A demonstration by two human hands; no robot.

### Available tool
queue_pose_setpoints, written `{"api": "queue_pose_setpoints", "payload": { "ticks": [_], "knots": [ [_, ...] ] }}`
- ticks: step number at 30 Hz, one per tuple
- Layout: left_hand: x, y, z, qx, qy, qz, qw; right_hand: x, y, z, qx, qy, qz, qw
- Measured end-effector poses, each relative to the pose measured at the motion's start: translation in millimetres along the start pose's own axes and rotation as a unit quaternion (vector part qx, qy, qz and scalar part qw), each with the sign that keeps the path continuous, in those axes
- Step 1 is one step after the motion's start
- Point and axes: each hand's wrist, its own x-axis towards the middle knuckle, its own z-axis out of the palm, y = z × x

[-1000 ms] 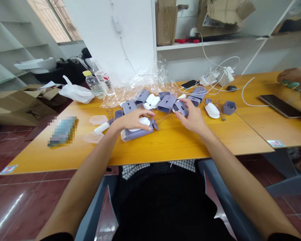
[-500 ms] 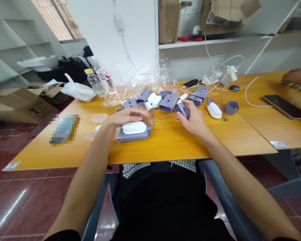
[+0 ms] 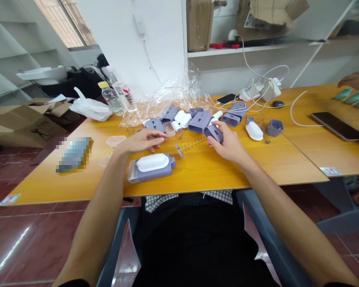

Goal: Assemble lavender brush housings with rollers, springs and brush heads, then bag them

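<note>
Right hand: yours, grip closed with thumb and fingers around one hollow greyish-purple casing, held tilted over the desk in front of you.

Left hand: yours, grip loosely spread, fingers a little bent, nothing seen in it; it is just behind the brush body.

Brush body: greyish-purple, lying flat near the desk's front edge, with a white bristled head on top and a clear end section to your left.

Coil spring: one, stretched along the desk between your hands, with a small purple end piece at its left end; its other end lies just beside the held casing, contact not clear.

Further parts, behind your hands: purple slotted casings, white oval heads, a white cylinder and a clear cup.

To your right: a white head, beside it a second spring, then a purple cup.

To your left: a clear tray-like piece.

Rear of desk: crumpled clear film, phone, white chargers with cables.

Far right: a co-worker's hand, near green objects.
</note>
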Motion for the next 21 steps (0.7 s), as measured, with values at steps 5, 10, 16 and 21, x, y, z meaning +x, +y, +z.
{"api": "queue_pose_setpoints", "payload": {
  "ticks": [5,10,16,21],
  "knots": [
    [-38.7,21.2,14.0,0.043,-0.016,0.087,0.995,-1.5,-3.2,0.0,0.0,-0.035,-0.008,0.999],
    [-47.6,25.7,27.4,0.137,-0.044,0.08,0.986,-3.1,-8.0,3.6,0.016,-0.055,-0.027,0.998],
    [-36.7,25.5,30.5,0.164,-0.047,0.068,0.983,-3.2,-8.0,3.7,0.012,-0.055,-0.027,0.998],
    [-35.1,25.1,37.0,0.177,-0.036,0.064,0.981,-1.6,-4.7,2.5,-0.015,-0.05,-0.029,0.998]
  ]
}}
